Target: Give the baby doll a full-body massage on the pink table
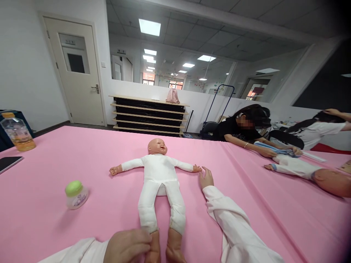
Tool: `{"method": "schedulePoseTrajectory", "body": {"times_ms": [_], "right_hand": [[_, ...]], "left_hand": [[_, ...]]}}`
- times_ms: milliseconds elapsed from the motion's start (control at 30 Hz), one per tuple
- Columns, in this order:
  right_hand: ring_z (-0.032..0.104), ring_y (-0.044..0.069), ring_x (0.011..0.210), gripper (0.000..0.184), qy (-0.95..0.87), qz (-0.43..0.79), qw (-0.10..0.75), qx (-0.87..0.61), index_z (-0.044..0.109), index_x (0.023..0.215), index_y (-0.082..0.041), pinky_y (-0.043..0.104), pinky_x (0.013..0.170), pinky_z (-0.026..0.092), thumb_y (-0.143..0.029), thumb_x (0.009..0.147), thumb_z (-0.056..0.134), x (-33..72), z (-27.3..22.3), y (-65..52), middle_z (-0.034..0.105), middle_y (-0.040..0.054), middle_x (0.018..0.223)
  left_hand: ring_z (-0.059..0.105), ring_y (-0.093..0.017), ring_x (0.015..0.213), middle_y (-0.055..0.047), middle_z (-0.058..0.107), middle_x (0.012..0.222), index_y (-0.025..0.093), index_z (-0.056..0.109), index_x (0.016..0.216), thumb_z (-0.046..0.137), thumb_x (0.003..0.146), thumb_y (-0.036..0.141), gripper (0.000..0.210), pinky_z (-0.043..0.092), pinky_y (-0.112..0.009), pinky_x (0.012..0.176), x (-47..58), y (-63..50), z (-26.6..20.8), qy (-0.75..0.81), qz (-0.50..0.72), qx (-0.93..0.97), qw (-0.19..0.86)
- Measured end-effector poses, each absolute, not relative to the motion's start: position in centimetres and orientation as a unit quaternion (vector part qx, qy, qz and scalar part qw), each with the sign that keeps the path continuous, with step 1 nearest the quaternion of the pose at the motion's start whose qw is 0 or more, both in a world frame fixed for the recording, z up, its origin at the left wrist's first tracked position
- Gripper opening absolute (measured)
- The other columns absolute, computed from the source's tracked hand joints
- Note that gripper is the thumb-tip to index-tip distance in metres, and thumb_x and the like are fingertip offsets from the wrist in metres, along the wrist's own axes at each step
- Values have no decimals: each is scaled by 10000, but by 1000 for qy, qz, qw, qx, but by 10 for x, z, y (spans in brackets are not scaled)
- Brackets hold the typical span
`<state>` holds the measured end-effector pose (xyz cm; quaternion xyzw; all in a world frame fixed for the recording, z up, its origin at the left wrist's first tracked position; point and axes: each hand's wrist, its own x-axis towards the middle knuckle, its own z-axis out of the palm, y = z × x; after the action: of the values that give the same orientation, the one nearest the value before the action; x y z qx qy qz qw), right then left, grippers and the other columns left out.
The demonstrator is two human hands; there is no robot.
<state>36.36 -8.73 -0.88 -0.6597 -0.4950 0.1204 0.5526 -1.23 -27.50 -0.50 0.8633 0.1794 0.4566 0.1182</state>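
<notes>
A baby doll [160, 170] in a white cloth body lies on its back on the pink-covered table, arms spread wide and bare feet toward me. At the lower edge of the view, my left hand [127, 245] is by the doll's lower leg at the left, its fingertips at the ankle. Its fingers are loosely bent and a little blurred, not wrapped round the leg. My right hand [207, 178] rests on the cloth beside the doll's outstretched hand at the right. Its fingers are apart, with the fingertips at or just touching the doll's fingers.
A jar with a green lid [76, 194] stands to the left. Farther left are a drink bottle [18, 132] and a dark flat device [10, 163]. At the right, a person [241, 126] handles blue cloth beside a second doll [309, 173]; another person [318, 128] sits beyond.
</notes>
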Motion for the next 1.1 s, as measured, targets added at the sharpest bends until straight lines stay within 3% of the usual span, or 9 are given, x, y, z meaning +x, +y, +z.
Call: {"method": "schedulePoseTrajectory", "body": {"times_ms": [100, 300, 400, 533, 767, 967, 1100], "right_hand": [[368, 211, 1226, 409, -547, 138, 547, -619, 506, 1101, -176, 402, 1054, 256, -364, 740, 463, 326, -11, -116, 470, 91, 1267], [136, 199, 1332, 876, -563, 397, 433, -581, 189, 1380, -134, 358, 1110, 118, -661, 708, 385, 249, -14, -188, 157, 61, 1449], [70, 210, 1336, 976, -541, 432, 387, -609, 102, 1397, -143, 359, 1116, 48, -704, 660, 411, 233, -8, -206, 87, 28, 1454], [48, 199, 1339, 1117, -529, 450, 402, -596, -1, 1388, -58, 333, 1117, 34, -772, 614, 374, 224, -6, -213, 40, 63, 1452], [131, 199, 1330, 946, -533, 488, 414, -554, 60, 1398, -183, 366, 1113, 102, -686, 689, 431, 222, -18, -217, 213, 27, 1434], [166, 203, 1328, 887, -540, 468, 428, -554, 200, 1381, -171, 363, 1115, 120, -655, 686, 464, 226, -25, -214, 204, 39, 1438], [266, 219, 1295, 840, -492, 436, 478, -583, 225, 1362, -203, 369, 1077, 247, -646, 686, 455, 229, -38, -207, 302, 55, 1401]], "left_hand": [[493, -171, 1136, -50, 536, 1224, 262, 434, 1217, 363, 886, 285, 339, 441, -311, 945, -14, -274, -6, 328, 479, 805, 120], [208, -226, 1309, -37, 199, 1444, 271, 199, 1373, 385, 876, 278, 531, 278, -432, 1038, -12, -263, -11, 452, 355, 809, 122], [221, -214, 1302, -54, 205, 1436, 246, 168, 1382, 342, 890, 295, 524, 275, -440, 1030, -12, -258, -17, 472, 293, 816, 160], [301, -208, 1268, -70, 297, 1392, 229, 237, 1366, 311, 893, 288, 482, 270, -465, 1017, -10, -256, -23, 460, 251, 829, 194], [462, -175, 1169, -41, 484, 1284, 247, 465, 1232, 313, 881, 254, 382, 403, -382, 966, -11, -255, -20, 489, 305, 801, 164], [474, -192, 1158, -40, 475, 1294, 253, 467, 1225, 413, 847, 286, 383, 433, -348, 940, -14, -247, -34, 467, 340, 801, 153], [469, -215, 1162, -59, 486, 1283, 240, 493, 1197, 441, 829, 302, 377, 431, -369, 940, -14, -242, -45, 467, 333, 803, 162]]}}
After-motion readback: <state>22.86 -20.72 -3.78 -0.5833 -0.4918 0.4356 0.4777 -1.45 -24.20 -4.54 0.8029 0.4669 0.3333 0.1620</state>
